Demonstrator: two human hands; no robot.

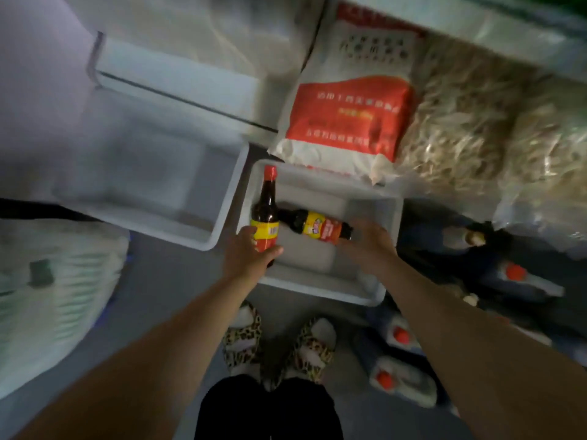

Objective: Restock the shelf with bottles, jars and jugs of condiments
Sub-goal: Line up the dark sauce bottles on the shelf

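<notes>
A grey plastic bin [317, 284] stands on the floor below me. My left hand [246, 252] grips the base of a dark sauce bottle [266, 206] with a red cap and a yellow-and-red label, held upright at the bin's left wall. A second dark bottle [314, 228] with the same label lies on its side in the bin. My right hand [370, 241] is at that bottle's base; blur hides whether the fingers have closed on it.
A second grey bin [222, 211] sits to the left. A red-and-white sack [346, 106] and bags of dried strands [470, 122] lie behind. Jugs with red caps [403, 360] stand on the floor at right. A white bag [54, 296] is at left.
</notes>
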